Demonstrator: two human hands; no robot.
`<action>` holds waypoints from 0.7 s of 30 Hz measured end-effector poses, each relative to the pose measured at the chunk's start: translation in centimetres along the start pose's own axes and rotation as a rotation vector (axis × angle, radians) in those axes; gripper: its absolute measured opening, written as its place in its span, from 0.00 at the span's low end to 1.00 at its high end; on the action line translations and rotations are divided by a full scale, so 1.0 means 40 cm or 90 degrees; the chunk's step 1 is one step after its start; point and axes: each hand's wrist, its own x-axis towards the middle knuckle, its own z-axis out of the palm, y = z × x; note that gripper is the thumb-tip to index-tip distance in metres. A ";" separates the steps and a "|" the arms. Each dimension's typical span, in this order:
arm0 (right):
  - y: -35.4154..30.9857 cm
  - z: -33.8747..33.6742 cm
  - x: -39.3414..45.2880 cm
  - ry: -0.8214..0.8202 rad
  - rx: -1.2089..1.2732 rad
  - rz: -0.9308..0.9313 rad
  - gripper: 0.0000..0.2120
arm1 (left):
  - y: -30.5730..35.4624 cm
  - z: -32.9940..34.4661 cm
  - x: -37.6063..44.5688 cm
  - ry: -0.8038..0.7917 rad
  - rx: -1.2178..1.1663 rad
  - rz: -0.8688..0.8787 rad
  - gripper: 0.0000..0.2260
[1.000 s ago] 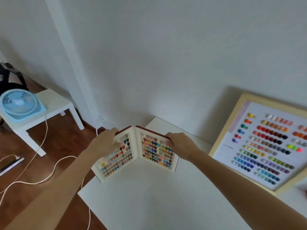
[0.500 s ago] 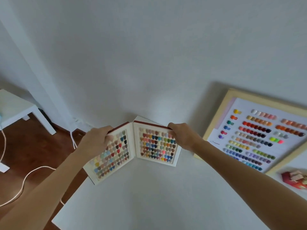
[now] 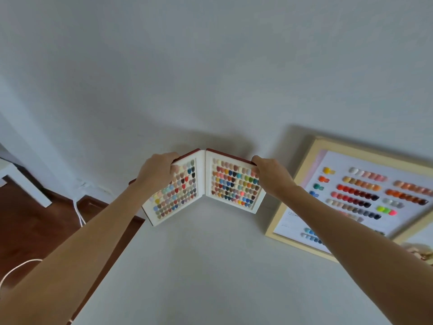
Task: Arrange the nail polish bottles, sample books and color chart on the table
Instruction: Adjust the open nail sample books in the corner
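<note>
— Book's position?
— Sample book (image 3: 206,186) stood open at table's (image 3: 199,266) far corner, against the wall, pages facing the wearer.
— Hands?
— Left hand (image 3: 155,171) curled over left cover's top edge; right hand (image 3: 269,174) likewise gripped the right.
— Chart?
— Framed color chart (image 3: 365,195) leaned to the right, seemingly against the wall.

The table (image 3: 210,277) looks smooth, white and matt. The sample book (image 3: 206,186) has thick white pages full of shiny little color chips. The color chart (image 3: 365,191) has a pale wood frame and glossy chips. The floor (image 3: 35,226) is dark, shiny wood.
</note>
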 end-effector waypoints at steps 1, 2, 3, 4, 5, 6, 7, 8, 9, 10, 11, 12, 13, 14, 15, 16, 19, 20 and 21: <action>0.007 0.005 0.009 0.005 -0.001 0.006 0.08 | 0.001 0.006 0.013 0.000 0.001 0.000 0.08; 0.014 0.011 0.018 0.008 -0.001 0.012 0.07 | 0.002 0.012 0.025 -0.001 0.001 0.002 0.08; 0.020 0.016 0.026 0.010 0.001 0.017 0.06 | 0.003 0.019 0.035 -0.002 0.003 0.005 0.08; 0.025 0.021 0.033 0.010 0.003 0.021 0.06 | 0.003 0.026 0.043 -0.003 0.006 0.007 0.08; 0.031 0.027 0.039 0.009 0.006 0.024 0.05 | 0.002 0.032 0.050 -0.004 0.007 0.007 0.08; 0.036 0.031 0.044 0.009 0.009 0.026 0.05 | 0.001 0.037 0.055 -0.006 0.009 0.006 0.08; 0.040 0.036 0.049 0.009 0.011 0.026 0.05 | 0.000 0.042 0.060 -0.007 0.009 0.004 0.08; 0.044 0.041 0.053 0.010 0.011 0.026 0.04 | -0.001 0.046 0.062 -0.006 0.009 0.004 0.08; 0.048 0.045 0.054 0.009 0.011 0.026 0.05 | -0.002 0.050 0.063 -0.007 0.008 0.005 0.08; 0.050 0.050 0.055 0.008 0.009 0.028 0.05 | -0.001 0.054 0.062 -0.008 0.008 0.005 0.08; 0.053 0.055 0.055 0.008 0.007 0.029 0.05 | 0.000 0.057 0.060 -0.011 0.007 0.007 0.08; 0.054 0.059 0.055 0.007 0.007 0.031 0.05 | 0.000 0.062 0.057 -0.014 0.005 0.010 0.09; 0.055 0.063 0.054 0.007 0.007 0.032 0.05 | 0.000 0.064 0.053 -0.016 0.003 0.012 0.09; 0.055 0.066 0.052 0.009 0.007 0.032 0.06 | 0.001 0.066 0.050 -0.015 0.003 0.015 0.09; 0.055 0.068 0.051 0.009 0.008 0.031 0.06 | 0.002 0.065 0.048 -0.014 0.002 0.015 0.09; 0.056 0.070 0.051 0.011 0.008 0.031 0.06 | 0.003 0.066 0.046 -0.011 0.000 0.014 0.09; 0.052 0.065 0.052 0.011 0.001 0.035 0.07 | 0.011 0.063 0.041 -0.010 0.003 0.006 0.08; 0.050 0.061 0.051 0.014 0.001 0.035 0.07 | 0.014 0.063 0.039 -0.012 0.005 0.004 0.08; 0.046 0.054 0.048 0.018 0.004 0.034 0.09 | 0.018 0.063 0.037 -0.013 0.009 0.001 0.09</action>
